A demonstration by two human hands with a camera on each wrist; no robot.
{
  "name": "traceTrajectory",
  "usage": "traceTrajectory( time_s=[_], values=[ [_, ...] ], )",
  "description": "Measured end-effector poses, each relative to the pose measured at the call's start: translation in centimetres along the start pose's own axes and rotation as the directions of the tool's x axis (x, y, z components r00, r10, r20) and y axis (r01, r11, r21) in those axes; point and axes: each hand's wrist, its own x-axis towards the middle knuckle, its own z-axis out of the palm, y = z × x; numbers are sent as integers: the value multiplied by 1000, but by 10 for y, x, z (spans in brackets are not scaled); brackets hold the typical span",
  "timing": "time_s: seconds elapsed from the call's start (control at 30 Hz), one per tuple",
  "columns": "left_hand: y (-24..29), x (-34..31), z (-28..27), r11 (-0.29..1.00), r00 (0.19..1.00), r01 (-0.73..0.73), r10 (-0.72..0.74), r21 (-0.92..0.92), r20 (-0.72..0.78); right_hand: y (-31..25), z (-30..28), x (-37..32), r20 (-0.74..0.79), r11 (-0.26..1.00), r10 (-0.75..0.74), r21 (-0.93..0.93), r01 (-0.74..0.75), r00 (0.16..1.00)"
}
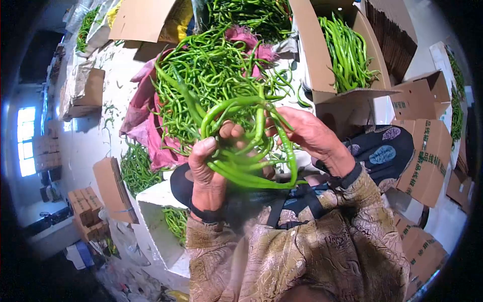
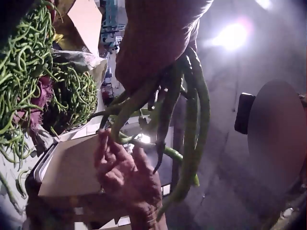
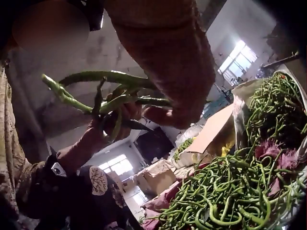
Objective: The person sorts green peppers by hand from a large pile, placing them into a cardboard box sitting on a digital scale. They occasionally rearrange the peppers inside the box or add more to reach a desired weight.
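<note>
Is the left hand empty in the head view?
No, the left hand grips long green peppers, its thumb lying over them.

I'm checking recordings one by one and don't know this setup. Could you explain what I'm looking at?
No machine: these are a person's bare hands. The wide picture comes from a head camera looking down; the others, from a camera on each wrist. The left hand holds several long green peppers; the right hand is at the same bunch, its grip unclear. Beyond them, a pepper heap lies on pink cloth, with an open carton of peppers to its right.
</note>
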Motion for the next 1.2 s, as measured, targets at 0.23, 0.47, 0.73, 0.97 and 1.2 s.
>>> traceTrajectory(
  time_s=[0.23, 0.47, 0.73, 0.97, 1.2],
  values=[
    [-25, 1, -14, 939, 980, -197, 199, -283, -20, 17, -19, 3, -118, 936, -114, 321, 146, 987],
    [-27, 8, -14, 954, 967, -250, 255, -166, 5, 1, -30, -13, -7, 884, -19, 468, 20, 1000],
    [-35, 15, -27, 962, 962, -272, 273, 34, -21, 6, -46, -10, -2, 866, -88, 495, 78, 996],
    [-38, 17, -28, 951, 945, -300, 307, 74, -110, 7, -46, -14, -156, 939, 34, 342, 22, 987],
    [-37, 19, -23, 962, 961, -267, 270, 62, -62, -87, -42, -27, -116, 859, -246, 434, 272, 962]
  ],
)
